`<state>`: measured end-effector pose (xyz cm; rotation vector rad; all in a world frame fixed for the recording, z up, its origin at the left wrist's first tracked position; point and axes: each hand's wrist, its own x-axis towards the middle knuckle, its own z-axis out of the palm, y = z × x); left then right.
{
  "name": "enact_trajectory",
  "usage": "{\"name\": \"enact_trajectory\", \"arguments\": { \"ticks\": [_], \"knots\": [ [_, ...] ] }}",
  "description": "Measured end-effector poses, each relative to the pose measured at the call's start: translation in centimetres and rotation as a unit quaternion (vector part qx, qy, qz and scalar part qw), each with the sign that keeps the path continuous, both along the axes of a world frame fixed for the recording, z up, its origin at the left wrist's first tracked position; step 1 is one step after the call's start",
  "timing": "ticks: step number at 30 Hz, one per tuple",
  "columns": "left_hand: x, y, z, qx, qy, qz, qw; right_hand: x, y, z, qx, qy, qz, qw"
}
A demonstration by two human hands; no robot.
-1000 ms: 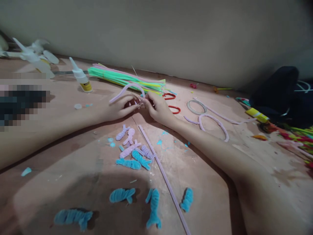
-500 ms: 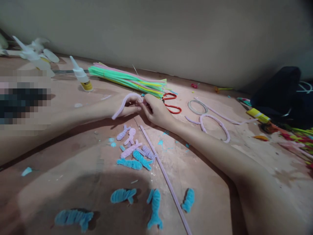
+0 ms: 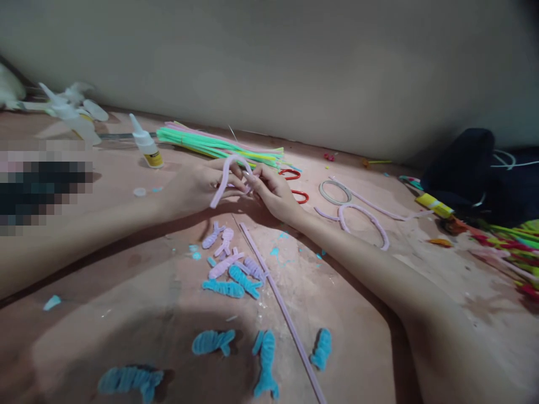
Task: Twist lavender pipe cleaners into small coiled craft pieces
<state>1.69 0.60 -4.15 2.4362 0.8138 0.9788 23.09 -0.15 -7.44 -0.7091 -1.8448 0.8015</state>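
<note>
Between my two hands is a pale purple pipe cleaner point(image 3: 227, 175), bent in an arch with one end hanging down. My left hand point(image 3: 206, 182) grips it with bent fingers. Pinching its other end, my right hand point(image 3: 272, 191) meets the left at the fingertips. Just below lie small fish shapes of wound pipe cleaner, some purple point(image 3: 227, 265), some blue point(image 3: 223, 288). A long straight purple pipe cleaner point(image 3: 286, 314) runs from beneath my hands towards the front edge. Scissors with red handles point(image 3: 301, 196) are partly hidden behind my right hand.
Behind my hands lies a bundle of green, pink and yellow pipe cleaners point(image 3: 197, 140). A glue bottle point(image 3: 148, 148) stands to its left. On the right are a tape ring point(image 3: 334, 192), a purple pipe cleaner loop point(image 3: 383, 233) and a dark bag point(image 3: 458, 168). More blue fish point(image 3: 267, 365) lie in front.
My fingers have shifted on the purple pipe cleaner, and its arch now stands taller, with the free end a little further right. The whole view has tilted slightly.
</note>
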Motion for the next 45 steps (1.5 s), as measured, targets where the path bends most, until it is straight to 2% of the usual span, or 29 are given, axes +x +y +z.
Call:
{"name": "enact_trajectory", "arguments": {
  "ticks": [3,6,8,12,15,18,25,30,34,41,45],
  "knots": [
    [0.9,-0.8,-0.8,-0.042,-0.047,0.048,0.997,-0.4,0.0,-0.2,-0.142,0.095,0.059,0.984],
    [1.7,-1.1,-1.8,-0.073,-0.082,0.048,0.993,-0.7,0.1,-0.5,-0.257,0.136,0.125,0.949],
    [2.0,-1.1,-2.3,-0.085,-0.087,0.059,0.991,-0.8,0.0,-0.5,-0.279,0.13,0.135,0.942],
    [2.0,-0.7,-2.5,-0.13,-0.115,0.087,0.981,-1.0,-0.2,-0.2,-0.298,0.161,0.111,0.934],
    [2.0,-0.3,-2.4,-0.173,-0.13,0.081,0.973,-1.0,-0.6,0.2,-0.333,0.178,0.137,0.916],
    [2.0,-0.2,-2.4,-0.175,-0.122,0.091,0.973,-1.0,-0.8,0.6,-0.368,0.179,0.155,0.899],
    [2.4,-0.4,-2.6,-0.209,-0.17,0.07,0.961,-1.3,-1.0,1.0,-0.378,0.172,0.147,0.898],
    [2.8,-0.2,-2.6,-0.342,-0.239,0.007,0.909,-1.4,-1.2,1.1,-0.394,0.192,0.149,0.886],
    [2.9,-0.1,-2.3,-0.33,-0.291,0.042,0.897,-1.5,-1.1,0.8,-0.37,0.201,0.154,0.894],
    [2.2,-0.8,-1.9,-0.349,-0.229,-0.012,0.909,-1.5,-1.2,0.2,-0.346,0.167,0.146,0.912],
    [2.0,-0.8,-2.0,-0.37,-0.214,-0.02,0.904,-1.6,-1.3,-0.1,-0.315,0.154,0.113,0.93]
  ]
}}
